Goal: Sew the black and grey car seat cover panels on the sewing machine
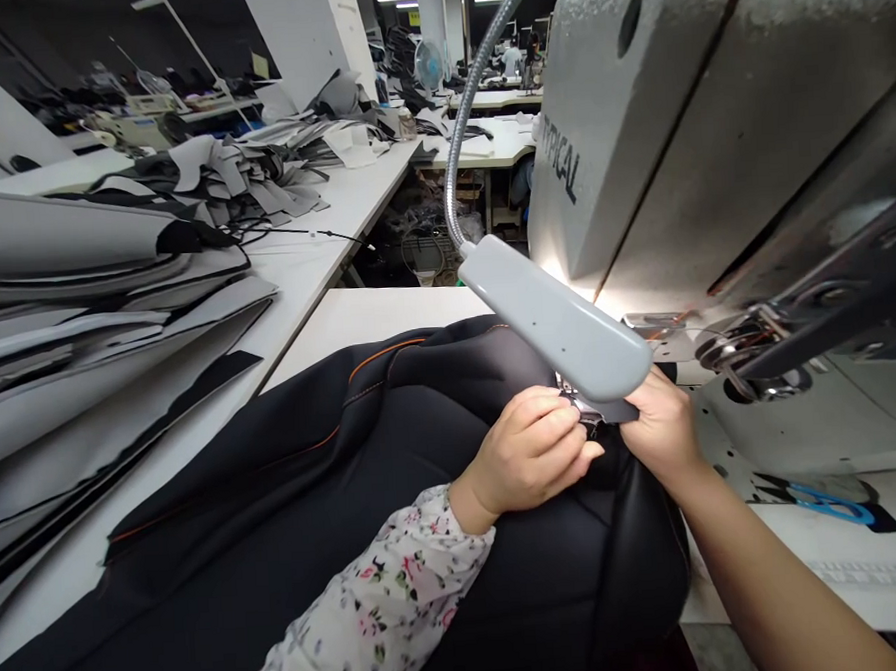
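Note:
A large black padded cover (pixel 292 514) with orange stitching lies across the table in front of me. My left hand (pixel 533 451), in a floral sleeve, is closed, pinching a fold of the black cover near the needle area. My right hand (pixel 663 429) is closed on the same black edge, just under the grey lamp head (pixel 559 320). The fingertips of both hands meet at a grey strip of the fabric. The needle itself is hidden behind the lamp.
A grey sewing machine (pixel 708 132) towers at the right. Stacks of grey cut panels (pixel 79 325) pile up on the left. Blue-handled scissors (pixel 832 504) lie on the machine table at the right. More tables with fabric pieces (pixel 259 165) stretch behind.

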A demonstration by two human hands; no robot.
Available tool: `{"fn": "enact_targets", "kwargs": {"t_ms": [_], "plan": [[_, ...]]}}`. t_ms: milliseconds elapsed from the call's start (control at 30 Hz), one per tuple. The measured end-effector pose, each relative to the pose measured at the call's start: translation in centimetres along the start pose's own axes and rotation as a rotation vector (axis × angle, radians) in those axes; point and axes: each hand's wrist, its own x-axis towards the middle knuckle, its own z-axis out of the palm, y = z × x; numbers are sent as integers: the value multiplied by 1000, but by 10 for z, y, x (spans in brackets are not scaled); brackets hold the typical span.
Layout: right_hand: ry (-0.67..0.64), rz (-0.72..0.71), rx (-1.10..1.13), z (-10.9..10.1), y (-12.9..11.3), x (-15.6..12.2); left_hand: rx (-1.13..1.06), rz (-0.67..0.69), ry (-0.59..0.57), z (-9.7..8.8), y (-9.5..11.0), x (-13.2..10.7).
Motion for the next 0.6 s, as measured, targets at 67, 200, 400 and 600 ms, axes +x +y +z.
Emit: {"fn": "enact_targets", "kwargs": {"t_ms": [67,200,400,600], "plan": [[11,12,12,3,2,2,-3,-15,7,1,0,0],[22,21,7,5,4,2,-30,-31,19,1,-1,-2],[18,9,-23,7,4,2,-40,-93,-50,0,6,-5],[17,-149,-137,-2,20,-14,55,-293,-564,-75,79,-73]]}}
